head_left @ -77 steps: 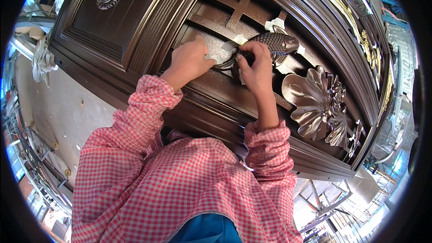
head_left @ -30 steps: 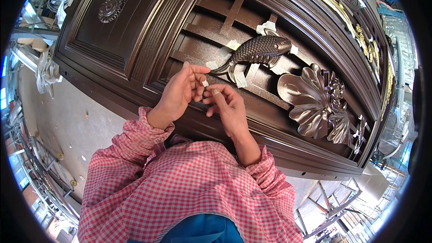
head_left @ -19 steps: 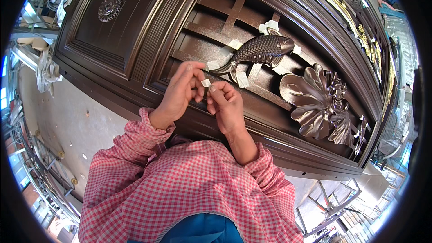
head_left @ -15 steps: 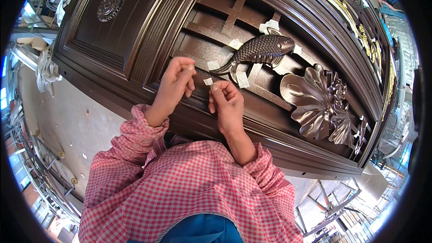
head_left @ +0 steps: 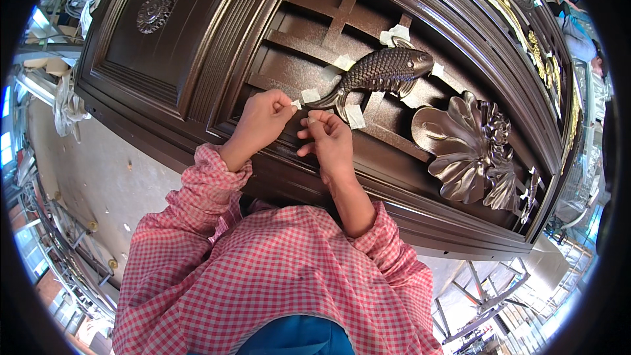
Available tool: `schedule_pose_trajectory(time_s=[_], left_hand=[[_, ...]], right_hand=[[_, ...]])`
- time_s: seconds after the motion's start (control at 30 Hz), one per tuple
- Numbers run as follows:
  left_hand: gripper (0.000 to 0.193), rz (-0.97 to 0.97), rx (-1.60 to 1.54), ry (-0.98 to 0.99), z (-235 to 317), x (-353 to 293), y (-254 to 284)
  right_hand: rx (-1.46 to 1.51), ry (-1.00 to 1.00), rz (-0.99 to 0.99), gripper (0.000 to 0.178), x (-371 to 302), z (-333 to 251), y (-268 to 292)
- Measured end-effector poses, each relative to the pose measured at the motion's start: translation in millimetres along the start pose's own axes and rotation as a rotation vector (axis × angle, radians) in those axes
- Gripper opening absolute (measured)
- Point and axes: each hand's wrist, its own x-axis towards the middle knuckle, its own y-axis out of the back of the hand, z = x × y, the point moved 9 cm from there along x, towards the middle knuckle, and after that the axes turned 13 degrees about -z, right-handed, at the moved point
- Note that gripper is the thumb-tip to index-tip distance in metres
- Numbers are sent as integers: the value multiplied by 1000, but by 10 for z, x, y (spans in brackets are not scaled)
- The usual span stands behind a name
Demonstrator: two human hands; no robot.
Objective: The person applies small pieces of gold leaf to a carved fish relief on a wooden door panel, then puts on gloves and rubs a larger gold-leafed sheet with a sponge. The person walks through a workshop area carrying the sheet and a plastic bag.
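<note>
Your left hand point(head_left: 263, 119) pinches a small piece of tape point(head_left: 296, 104) between thumb and forefinger, just beside the tail of the dark fish point(head_left: 388, 71). Your right hand point(head_left: 335, 148) is near it, fingers loosely curled; you cannot tell whether its thumb and forefinger grip anything. White patches point(head_left: 355, 116) sit around the fish on the brown panel point(head_left: 135, 59), and a carved leaf point(head_left: 450, 148) lies to its lower right.

- Panel point(head_left: 151, 52): dark brown
- Carved fish point(head_left: 388, 70): dark brown, scale-patterned
- Tape pieces point(head_left: 355, 116): off-white
- Leaf carving point(head_left: 453, 135) toward the panel's right edge: bronze-brown
- Shirt point(head_left: 276, 269): pink-and-white check
- Cloth point(head_left: 296, 336): blue
</note>
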Motion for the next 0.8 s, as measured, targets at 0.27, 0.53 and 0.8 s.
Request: schedule_pose_trajectory(time_s=[0.27,0.53,0.8], left_hand=[[12,54,424,-175,327,32,15],[13,26,457,-112,354,53,-2],[12,44,501,-138,389,69,-21]], right_hand=[[-32,8,-39,21,11,8,22],[-78,29,-55,21,8,15,24],[-1263,596,85,31,-333,-515,-267]])
